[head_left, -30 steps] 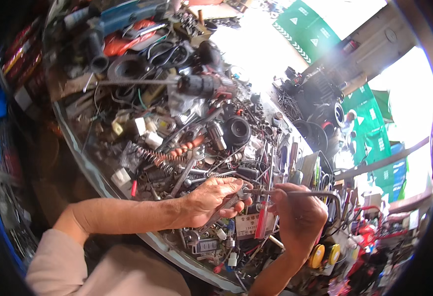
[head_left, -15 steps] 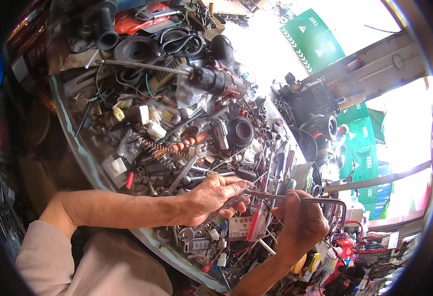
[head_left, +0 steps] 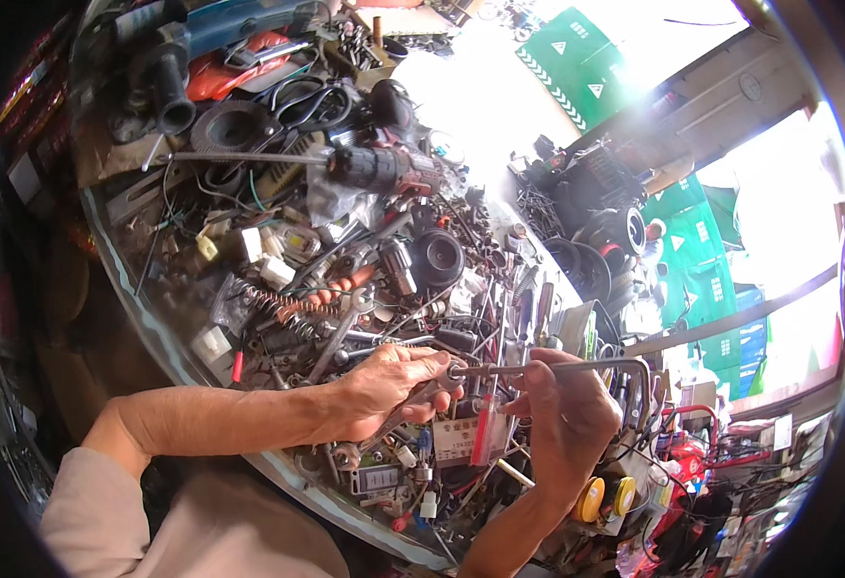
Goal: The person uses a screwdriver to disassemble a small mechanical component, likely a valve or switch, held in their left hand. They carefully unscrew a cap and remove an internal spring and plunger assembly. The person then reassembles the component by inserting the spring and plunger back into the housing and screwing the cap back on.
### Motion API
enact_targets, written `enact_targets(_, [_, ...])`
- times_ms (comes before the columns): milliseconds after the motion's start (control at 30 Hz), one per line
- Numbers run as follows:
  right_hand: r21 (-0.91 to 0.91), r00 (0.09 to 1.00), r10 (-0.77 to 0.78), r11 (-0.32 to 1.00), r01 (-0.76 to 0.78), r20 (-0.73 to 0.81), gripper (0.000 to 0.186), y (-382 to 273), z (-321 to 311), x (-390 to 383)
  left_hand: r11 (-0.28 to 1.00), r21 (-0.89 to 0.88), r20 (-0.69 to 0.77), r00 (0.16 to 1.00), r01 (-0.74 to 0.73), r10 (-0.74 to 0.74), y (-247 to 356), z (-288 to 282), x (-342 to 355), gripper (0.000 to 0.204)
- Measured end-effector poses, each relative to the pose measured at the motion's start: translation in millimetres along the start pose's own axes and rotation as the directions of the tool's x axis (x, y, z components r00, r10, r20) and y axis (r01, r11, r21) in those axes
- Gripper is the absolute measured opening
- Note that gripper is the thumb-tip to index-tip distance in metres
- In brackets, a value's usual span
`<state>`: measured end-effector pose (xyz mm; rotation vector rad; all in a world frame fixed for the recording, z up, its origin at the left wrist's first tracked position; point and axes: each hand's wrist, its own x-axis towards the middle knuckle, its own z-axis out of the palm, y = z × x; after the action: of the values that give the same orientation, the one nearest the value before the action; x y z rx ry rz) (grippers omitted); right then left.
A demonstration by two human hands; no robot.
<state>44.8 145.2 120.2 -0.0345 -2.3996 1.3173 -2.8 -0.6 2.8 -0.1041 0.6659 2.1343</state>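
My left hand (head_left: 395, 387) is closed around an open-end wrench (head_left: 455, 374), whose jaw meets the left end of a bent metal rod (head_left: 596, 365). This rod runs almost level to the right and turns down sharply at its far end. My right hand (head_left: 574, 409) grips the rod midway, thumb on top and the other fingers partly hidden behind. Just under the rod is a screwdriver with a clear red handle (head_left: 483, 433). A printed card (head_left: 456, 440) lies below my hands among loose parts.
Tools and parts crowd the glass-edged bench (head_left: 167, 337). A cordless drill (head_left: 384, 170) with a long bit lies at the back, near a black round wheel (head_left: 439, 258), a coil spring (head_left: 292, 306) and another wrench (head_left: 340, 337). Yellow tape rolls (head_left: 591, 499) are at right.
The whole view has shifted, so the bench things appear farther left. Both hands keep their grip, and the wrench jaw still meets the rod's left end.
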Motion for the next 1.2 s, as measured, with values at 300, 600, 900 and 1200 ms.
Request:
enact_targets(300, [0.116, 0.985, 0.004, 0.993, 0.016, -0.171, 0.020, -10, -5, 2, 0.998, 0.058, -0.058, 0.998, 0.006, -0.003, 7, 10, -5, 0.022])
enact_targets(600, [0.052, 0.911, -0.145, 0.982, 0.179, -0.387, 0.011, -3, -9, 0, 0.998, 0.058, 0.007, 1.000, 0.009, -0.009, 6, 2, -2, 0.024])
enact_targets(900, [0.973, 0.937, 0.317, 0.123, -0.193, 0.146, 0.027, 12, -51, 17, 1.000, -0.017, 0.016, 1.000, 0.013, -0.013, 8, 5, -2, 0.034])
enact_targets(1200, [0.378, 0.973, 0.164, 0.921, -0.094, -0.159, 0.028, -14, -32, 9, 0.999, 0.043, 0.109, 0.994, -0.011, 0.007, 17, 14, -9, 0.036])
